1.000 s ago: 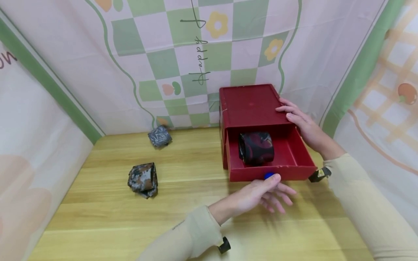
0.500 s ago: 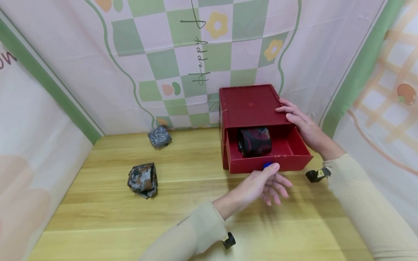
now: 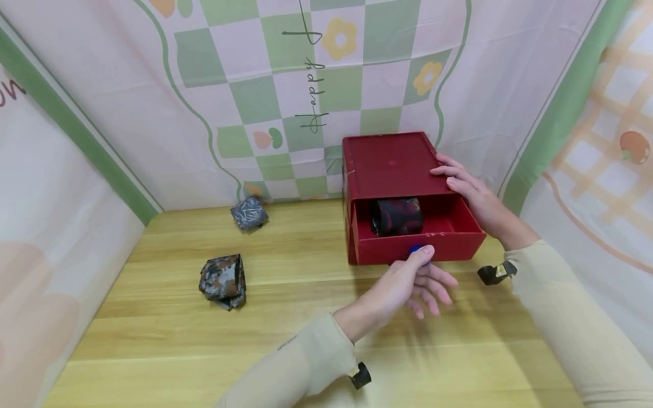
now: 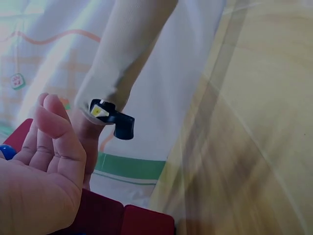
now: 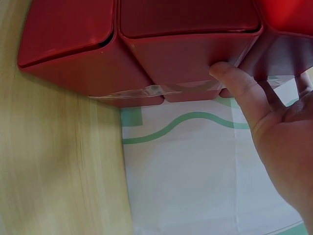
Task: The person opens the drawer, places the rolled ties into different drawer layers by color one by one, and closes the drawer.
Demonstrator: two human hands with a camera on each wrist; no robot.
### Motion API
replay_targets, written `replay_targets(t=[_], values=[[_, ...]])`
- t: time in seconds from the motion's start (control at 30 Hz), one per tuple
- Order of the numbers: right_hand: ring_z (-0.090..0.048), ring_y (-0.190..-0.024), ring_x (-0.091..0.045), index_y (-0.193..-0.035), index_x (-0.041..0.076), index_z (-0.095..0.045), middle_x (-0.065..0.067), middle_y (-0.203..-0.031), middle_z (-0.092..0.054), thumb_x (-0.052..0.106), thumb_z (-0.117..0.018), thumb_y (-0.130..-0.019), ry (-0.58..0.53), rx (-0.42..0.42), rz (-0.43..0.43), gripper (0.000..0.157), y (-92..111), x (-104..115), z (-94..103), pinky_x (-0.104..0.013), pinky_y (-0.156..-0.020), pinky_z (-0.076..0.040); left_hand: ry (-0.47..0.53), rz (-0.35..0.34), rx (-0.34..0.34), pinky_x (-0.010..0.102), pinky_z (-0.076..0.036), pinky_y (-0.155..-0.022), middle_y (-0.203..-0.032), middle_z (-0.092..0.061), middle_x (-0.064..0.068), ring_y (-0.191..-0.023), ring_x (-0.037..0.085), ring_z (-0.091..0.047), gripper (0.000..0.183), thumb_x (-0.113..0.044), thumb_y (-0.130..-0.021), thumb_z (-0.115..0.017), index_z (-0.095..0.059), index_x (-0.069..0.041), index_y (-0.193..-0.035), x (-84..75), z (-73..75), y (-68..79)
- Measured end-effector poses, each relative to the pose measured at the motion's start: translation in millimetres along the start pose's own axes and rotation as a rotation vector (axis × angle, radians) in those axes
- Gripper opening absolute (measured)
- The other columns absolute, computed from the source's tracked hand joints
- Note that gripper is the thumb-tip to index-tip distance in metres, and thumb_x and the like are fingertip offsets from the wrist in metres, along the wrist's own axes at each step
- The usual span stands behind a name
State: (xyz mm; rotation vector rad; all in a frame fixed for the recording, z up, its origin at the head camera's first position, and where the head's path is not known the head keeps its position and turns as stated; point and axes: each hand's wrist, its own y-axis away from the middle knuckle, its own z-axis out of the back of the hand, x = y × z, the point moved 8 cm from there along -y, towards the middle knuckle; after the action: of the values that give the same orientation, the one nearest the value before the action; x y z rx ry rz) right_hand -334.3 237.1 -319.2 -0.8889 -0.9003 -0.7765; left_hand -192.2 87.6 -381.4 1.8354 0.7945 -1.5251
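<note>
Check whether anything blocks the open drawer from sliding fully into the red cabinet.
Nothing visible does. The drawer sits partly in the red cabinet, and the dark patterned cloth roll inside seems low enough to clear the top edge. The right hand rests at the cabinet's side, apparently outside the path.
</note>
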Motion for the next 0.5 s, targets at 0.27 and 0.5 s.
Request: replay_targets(t=[0.27,0.5], values=[[-0.008,-0.152,-0.019,-0.145,0.007,-0.052,0.002,-0.168,-0.015,0.023,-0.037,-0.111,-0.056,0.01,0.002,0.04,0,1,-1.8,-0.016,-0.103,-0.032,0.025,0.021,-0.055,0.026,-0.049,-0.051,-0.082,-0.073,0.003,-0.063,0.017,-0.065,0.076,-0.071,-0.099,-0.035,-0.075,-0.007,-0.105,-1.7,11.2,-6.9],[-0.009,-0.152,-0.021,-0.145,0.007,-0.052,0.003,-0.168,-0.015,0.024,-0.038,-0.111,-0.055,0.008,0.003,0.04,-2,0,-1.4,-0.016,-0.102,-0.035,-0.012,0.009,-0.111,0.029,-0.049,-0.051,-0.083,-0.074,0.006,-0.063,0.019,-0.065,0.072,-0.071,-0.098,-0.037,-0.076,-0.011,-0.099,0.6,22.6,-18.4]])
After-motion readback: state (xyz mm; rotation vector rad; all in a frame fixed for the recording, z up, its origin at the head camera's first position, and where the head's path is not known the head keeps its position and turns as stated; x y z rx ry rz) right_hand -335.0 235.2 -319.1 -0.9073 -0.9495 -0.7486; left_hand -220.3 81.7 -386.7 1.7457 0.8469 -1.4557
